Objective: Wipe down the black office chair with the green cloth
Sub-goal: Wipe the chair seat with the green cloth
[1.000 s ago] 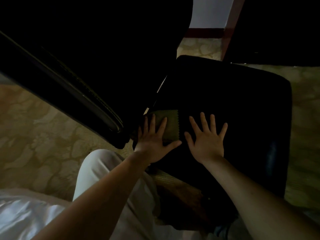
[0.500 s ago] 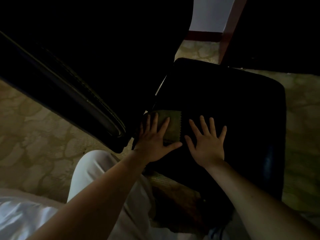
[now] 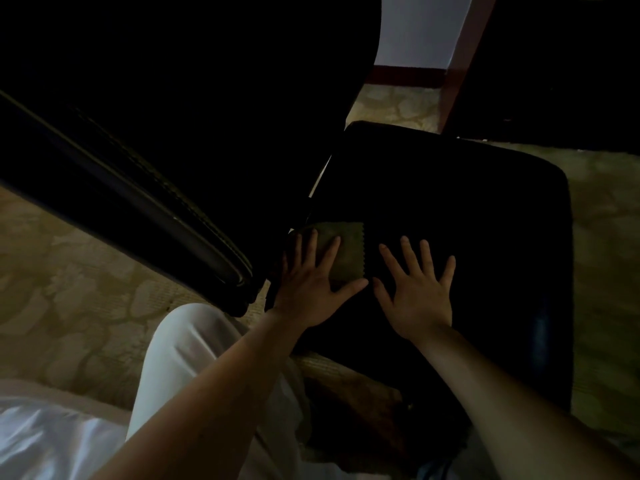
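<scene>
A patterned beige-and-olive carpet (image 3: 69,289) covers the floor across the dim room, with a strip of pale wall (image 3: 422,29) and a reddish-brown wooden post (image 3: 460,64) at the top. The black office chair (image 3: 467,209) takes up most of the view. Its backrest (image 3: 156,116) fills the upper left as a very dark mass, with a stitched, glossy edge running diagonally down towards the middle. Its broad seat (image 3: 485,271) spreads out at centre and right, with a faint sheen near its right side. A person's knee in a white trouser leg (image 3: 194,344) shows below the backrest's lower corner, close to the seat's near-left edge. Two bare forearms reach up from the bottom of the view onto the seat. The right hand (image 3: 419,296) lies palm-down directly on the bare black seat, its fingers (image 3: 408,254) straight and fanned apart, holding nothing. The left hand (image 3: 311,289) lies palm-down just beside it, thumb stretched towards the right hand's thumb without touching it; its fingers (image 3: 330,252) are straight and spread, pressing flat on the green cloth (image 3: 346,251). The cloth lies flat on the near-left part of the seat, close to where the seat meets the backrest. Its zigzag-cut right edge lies between the two hands.
</scene>
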The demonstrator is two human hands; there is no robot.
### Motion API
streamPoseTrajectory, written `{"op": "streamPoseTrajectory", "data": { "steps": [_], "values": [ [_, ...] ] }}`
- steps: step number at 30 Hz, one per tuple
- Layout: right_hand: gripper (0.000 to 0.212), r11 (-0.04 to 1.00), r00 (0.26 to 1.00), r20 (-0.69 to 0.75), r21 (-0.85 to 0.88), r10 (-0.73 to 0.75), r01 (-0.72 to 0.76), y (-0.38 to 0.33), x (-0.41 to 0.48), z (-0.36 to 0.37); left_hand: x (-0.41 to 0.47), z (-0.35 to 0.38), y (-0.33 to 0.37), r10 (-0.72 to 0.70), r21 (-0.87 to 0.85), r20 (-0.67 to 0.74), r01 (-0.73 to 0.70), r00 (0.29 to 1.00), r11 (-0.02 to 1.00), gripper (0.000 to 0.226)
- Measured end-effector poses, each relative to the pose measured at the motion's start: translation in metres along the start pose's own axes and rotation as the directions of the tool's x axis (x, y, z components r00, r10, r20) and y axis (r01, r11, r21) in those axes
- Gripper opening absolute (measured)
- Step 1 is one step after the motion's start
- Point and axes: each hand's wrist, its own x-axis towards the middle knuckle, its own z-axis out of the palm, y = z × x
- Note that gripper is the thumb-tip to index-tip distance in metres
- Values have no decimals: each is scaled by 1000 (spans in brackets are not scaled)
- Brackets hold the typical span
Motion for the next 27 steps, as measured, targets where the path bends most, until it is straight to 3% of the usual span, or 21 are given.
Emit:
{"op": "streamPoseTrajectory", "data": {
  "steps": [9, 27],
  "values": [
    [77, 1000, 1000, 17, -31, -1, 2, 3, 1, -1, -41, -3, 3, -8, -36, 11, 9, 1000, 999, 107],
    [75, 1000, 1000, 2, 3, -28, 28, 6, 2, 0, -13, 7, 0, 53, 3, -45, -53, 998, 999, 97]
  ]
}}
